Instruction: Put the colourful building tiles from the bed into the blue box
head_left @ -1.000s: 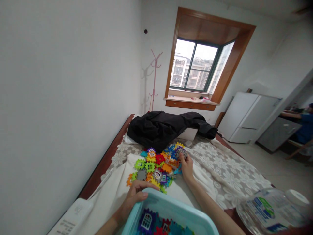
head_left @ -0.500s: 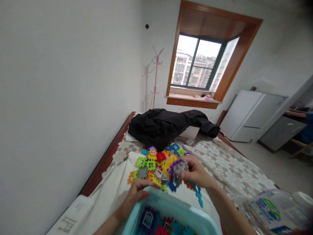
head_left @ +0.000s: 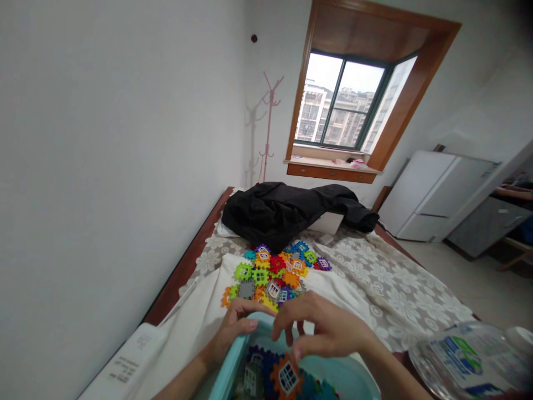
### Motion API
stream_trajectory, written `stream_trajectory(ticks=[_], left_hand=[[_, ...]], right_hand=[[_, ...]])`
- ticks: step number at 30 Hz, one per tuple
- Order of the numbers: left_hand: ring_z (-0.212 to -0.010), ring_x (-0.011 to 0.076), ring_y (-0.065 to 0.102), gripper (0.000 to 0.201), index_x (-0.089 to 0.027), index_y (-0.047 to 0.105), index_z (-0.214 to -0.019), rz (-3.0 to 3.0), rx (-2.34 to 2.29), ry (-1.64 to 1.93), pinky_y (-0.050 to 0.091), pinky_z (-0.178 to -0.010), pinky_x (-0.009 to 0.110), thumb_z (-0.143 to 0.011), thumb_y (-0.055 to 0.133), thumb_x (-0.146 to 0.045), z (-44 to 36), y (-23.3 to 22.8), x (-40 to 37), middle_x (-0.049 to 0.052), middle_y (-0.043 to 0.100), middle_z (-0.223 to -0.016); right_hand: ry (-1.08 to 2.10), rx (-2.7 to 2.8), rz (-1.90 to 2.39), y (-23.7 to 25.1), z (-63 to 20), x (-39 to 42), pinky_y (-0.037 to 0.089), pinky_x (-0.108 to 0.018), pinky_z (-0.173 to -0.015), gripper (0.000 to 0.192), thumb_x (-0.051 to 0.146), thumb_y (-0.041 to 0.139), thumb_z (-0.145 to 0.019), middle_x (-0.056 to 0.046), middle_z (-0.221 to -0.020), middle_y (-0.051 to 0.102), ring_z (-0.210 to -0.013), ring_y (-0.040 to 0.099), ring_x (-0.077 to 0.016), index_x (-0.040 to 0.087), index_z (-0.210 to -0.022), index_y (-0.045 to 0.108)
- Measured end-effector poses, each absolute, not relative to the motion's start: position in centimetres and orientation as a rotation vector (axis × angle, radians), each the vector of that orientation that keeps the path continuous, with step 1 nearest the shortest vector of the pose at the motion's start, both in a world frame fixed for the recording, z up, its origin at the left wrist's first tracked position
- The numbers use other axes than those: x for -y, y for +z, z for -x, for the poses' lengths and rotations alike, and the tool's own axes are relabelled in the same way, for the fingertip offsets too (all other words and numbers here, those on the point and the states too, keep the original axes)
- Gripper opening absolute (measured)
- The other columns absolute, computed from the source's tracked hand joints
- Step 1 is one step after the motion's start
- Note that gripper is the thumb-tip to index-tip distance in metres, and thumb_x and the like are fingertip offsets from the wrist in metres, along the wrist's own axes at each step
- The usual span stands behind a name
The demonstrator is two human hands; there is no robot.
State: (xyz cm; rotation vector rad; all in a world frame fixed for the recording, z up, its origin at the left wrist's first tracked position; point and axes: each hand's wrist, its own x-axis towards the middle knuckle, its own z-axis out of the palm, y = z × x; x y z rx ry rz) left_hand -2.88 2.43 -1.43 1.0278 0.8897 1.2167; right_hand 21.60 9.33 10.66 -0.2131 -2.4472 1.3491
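Note:
A light-blue plastic bin (head_left: 345, 371) is at the bottom of the view, with gear-edged plastic building pieces in it, among them an orange window piece (head_left: 287, 378). My left hand (head_left: 239, 325) grips the bin's far left rim, thumb inside and fingers over the edge. Over the bin's far side is my right hand (head_left: 320, 328), fingers curved and apart, holding nothing. Its thumb tip is just above the orange piece; whether they touch I cannot tell. Beyond the bin, a pile of colourful gear-edged pieces (head_left: 260, 276) lies on a white cloth (head_left: 212, 311).
A black garment (head_left: 283, 214) lies across the far end of the bed, partly over a white box (head_left: 327, 223). To the right is a large clear plastic bottle (head_left: 466, 355). A white carton (head_left: 133, 361) lies at left beside the wall. A fridge (head_left: 433, 194) stands at far right.
My right hand has come from above the pile to over the bin. The clump of pieces it held is out of it. My left hand stays on the rim.

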Motion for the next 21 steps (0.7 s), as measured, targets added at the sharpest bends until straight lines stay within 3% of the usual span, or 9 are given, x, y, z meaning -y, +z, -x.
stream_trajectory(ticks=[2,4,6,9,12,14,17,21], left_hand=[[-0.088,0.0271,0.066,0.038,-0.018,0.080,-0.102,-1.011,-0.882,1.220,0.052,-0.076,0.034,-0.074,0.078,-0.043,2.8,-1.4,-2.4,0.007,0.078,-0.095],[-0.087,0.0263,0.066,0.040,-0.017,0.081,-0.103,-1.014,-0.878,1.226,0.051,-0.074,0.033,-0.074,0.079,-0.044,2.7,-1.3,-2.3,0.008,0.078,-0.094],[-0.085,0.0255,0.066,0.042,-0.016,0.081,-0.103,-1.028,-0.870,1.227,0.051,-0.072,0.031,-0.072,0.079,-0.045,2.7,-1.3,-2.3,0.008,0.079,-0.095],[-0.084,0.0249,0.066,0.044,-0.016,0.081,-0.104,-1.041,-0.849,1.218,0.051,-0.071,0.031,-0.072,0.079,-0.046,2.7,-1.4,-2.3,0.009,0.079,-0.096],[-0.086,0.0252,0.066,0.043,-0.017,0.080,-0.105,-1.035,-0.847,1.220,0.051,-0.073,0.032,-0.073,0.078,-0.045,2.8,-1.7,-2.3,0.008,0.079,-0.097],[-0.086,0.0254,0.066,0.043,-0.017,0.079,-0.106,-1.031,-0.855,1.218,0.051,-0.074,0.033,-0.074,0.078,-0.045,2.8,-2.1,-2.2,0.008,0.078,-0.098],[-0.086,0.0253,0.065,0.044,-0.017,0.079,-0.105,-1.044,-0.878,1.220,0.051,-0.075,0.033,-0.073,0.078,-0.047,2.8,-2.4,-2.3,0.008,0.078,-0.097],[-0.086,0.0255,0.065,0.044,-0.016,0.079,-0.102,-1.037,-0.887,1.222,0.051,-0.072,0.032,-0.071,0.079,-0.047,2.7,-2.1,-2.3,0.008,0.077,-0.096]], right_hand=[[1.347,2.293,0.295,9.1,-21.2,-11.1,0.054,-0.026,-0.068,0.049,0.063,0.058,-0.099,-0.007,-0.089,0.076,-0.077,0.071,-0.0172,0.018,-0.102,0.077],[1.213,2.118,0.519,6.6,-20.1,-13.6,0.056,-0.029,-0.073,0.047,0.060,0.053,-0.103,-0.007,-0.092,0.076,-0.080,0.071,-0.0186,0.018,-0.103,0.074],[0.944,2.094,0.693,4.0,-18.5,-16.2,0.055,-0.039,-0.095,0.045,0.057,0.059,-0.100,-0.010,-0.118,0.074,-0.107,0.070,-0.0238,0.021,-0.127,0.067],[0.664,2.243,0.802,1.2,-15.8,-19.6,0.035,-0.050,-0.122,0.076,0.058,0.064,-0.095,-0.014,-0.163,0.043,-0.148,0.044,-0.0303,0.025,-0.159,0.039],[0.576,2.473,0.919,0.3,-13.7,-21.6,0.020,-0.056,-0.128,0.085,0.064,0.058,-0.096,-0.014,-0.173,0.025,-0.159,0.024,-0.0328,0.024,-0.165,0.028],[0.570,2.624,0.966,0.3,-13.0,-22.0,0.012,-0.061,-0.128,0.084,0.068,0.056,-0.096,-0.015,-0.170,0.031,-0.158,0.025,-0.0352,0.024,-0.163,0.034],[0.527,2.705,0.924,0.6,-13.2,-21.4,0.009,-0.063,-0.127,0.076,0.068,0.062,-0.092,-0.015,-0.159,0.050,-0.149,0.041,-0.0361,0.024,-0.153,0.052],[0.562,2.628,0.806,0.7,-14.6,-19.6,0.038,-0.052,-0.117,0.070,0.061,0.068,-0.091,-0.015,-0.146,0.061,-0.131,0.058,-0.0328,0.022,-0.148,0.055]])
